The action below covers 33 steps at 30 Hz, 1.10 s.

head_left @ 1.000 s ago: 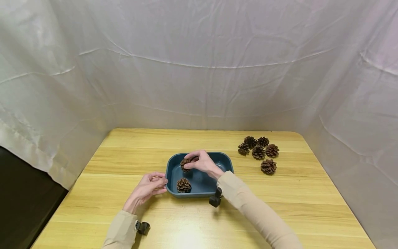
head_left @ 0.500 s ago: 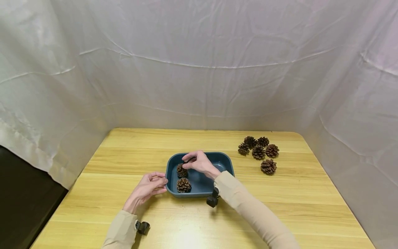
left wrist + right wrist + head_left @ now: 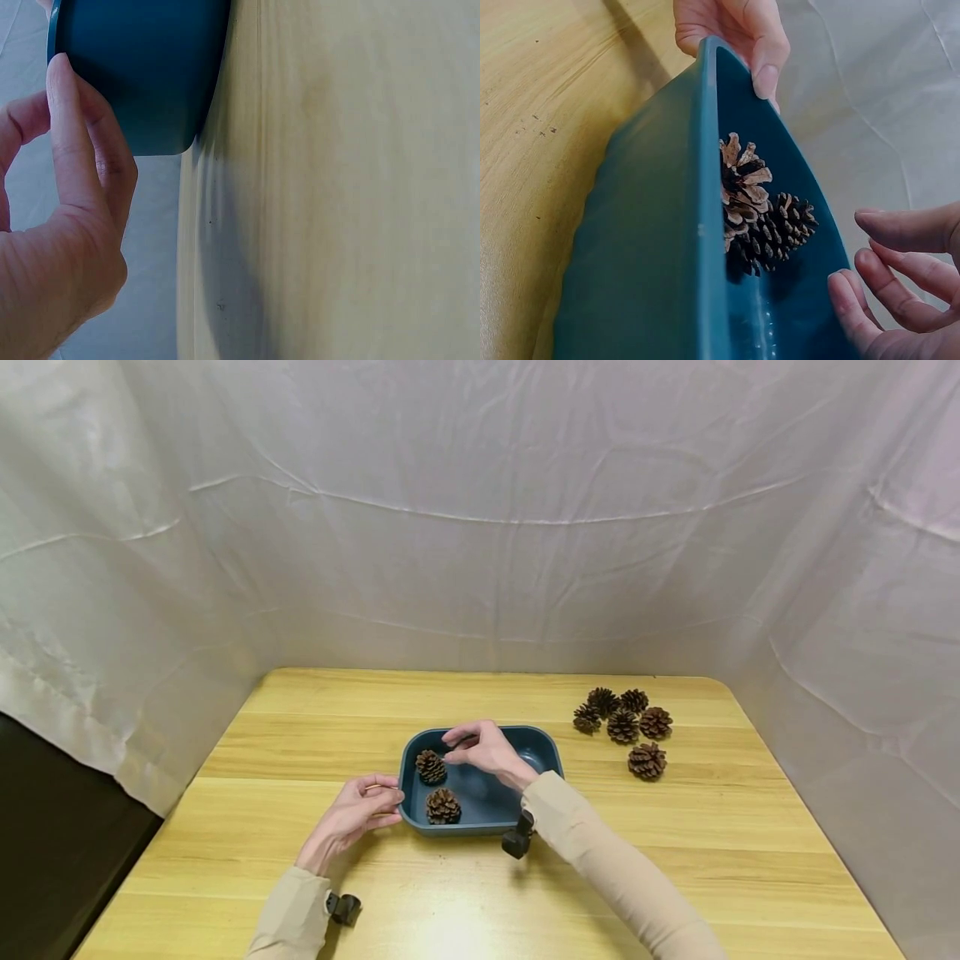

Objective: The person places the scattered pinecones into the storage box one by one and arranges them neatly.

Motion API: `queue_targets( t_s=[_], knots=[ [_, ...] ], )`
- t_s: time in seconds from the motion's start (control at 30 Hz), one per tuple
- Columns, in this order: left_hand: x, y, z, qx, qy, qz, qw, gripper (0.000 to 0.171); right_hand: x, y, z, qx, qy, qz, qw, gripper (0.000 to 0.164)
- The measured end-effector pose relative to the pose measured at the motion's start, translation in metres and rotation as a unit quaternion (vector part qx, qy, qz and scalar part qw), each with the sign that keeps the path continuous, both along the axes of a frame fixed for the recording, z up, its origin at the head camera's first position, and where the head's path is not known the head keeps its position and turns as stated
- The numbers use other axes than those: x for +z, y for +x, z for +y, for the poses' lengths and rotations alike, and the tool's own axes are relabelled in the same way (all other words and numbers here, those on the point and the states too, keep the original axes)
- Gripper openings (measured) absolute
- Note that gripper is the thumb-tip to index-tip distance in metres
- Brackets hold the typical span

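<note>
While left hand point(image 3: 356, 812) pinches tray point(image 3: 483, 802), right hand point(image 3: 487, 752) loose, pinecone point(image 3: 431, 767) just beside it, contact unclear

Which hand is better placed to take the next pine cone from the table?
Probably the right hand: it holds nothing and is nearer those pine cones, while the left hand pinches the tray.

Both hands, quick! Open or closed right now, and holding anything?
Left hand: closed, holding the blue tray by its left end.
Right hand: open, holding nothing, near a pine cone.
</note>
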<state>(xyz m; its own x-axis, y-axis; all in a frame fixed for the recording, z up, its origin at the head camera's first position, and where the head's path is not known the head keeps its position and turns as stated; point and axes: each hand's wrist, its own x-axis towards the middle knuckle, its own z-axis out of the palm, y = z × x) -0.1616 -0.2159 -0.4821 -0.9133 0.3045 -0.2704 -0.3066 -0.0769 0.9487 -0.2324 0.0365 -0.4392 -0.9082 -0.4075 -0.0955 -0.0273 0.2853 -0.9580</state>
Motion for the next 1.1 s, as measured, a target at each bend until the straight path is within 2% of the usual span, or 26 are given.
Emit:
queue_targets(
  t_s=[0.43, 0.8, 1.1],
  knots=[
    [-0.002, 0.0, 0.0, 0.003, 0.004, -0.001, 1.0, 0.029, 0.004, 0.001, 0.017, -0.016, -0.013, -0.003, 1.0, 0.034],
    [-0.001, 0.0, -0.001, 0.0, 0.012, -0.003, 0.9999, 0.029, 0.01, 0.005, 0.04, -0.026, -0.075, -0.016, 0.997, 0.041],
    [0.0, 0.001, 0.0, -0.003, 0.014, -0.003, 0.9999, 0.029, 0.013, 0.006, 0.059, -0.06, -0.106, -0.018, 0.992, 0.039]
  ],
)
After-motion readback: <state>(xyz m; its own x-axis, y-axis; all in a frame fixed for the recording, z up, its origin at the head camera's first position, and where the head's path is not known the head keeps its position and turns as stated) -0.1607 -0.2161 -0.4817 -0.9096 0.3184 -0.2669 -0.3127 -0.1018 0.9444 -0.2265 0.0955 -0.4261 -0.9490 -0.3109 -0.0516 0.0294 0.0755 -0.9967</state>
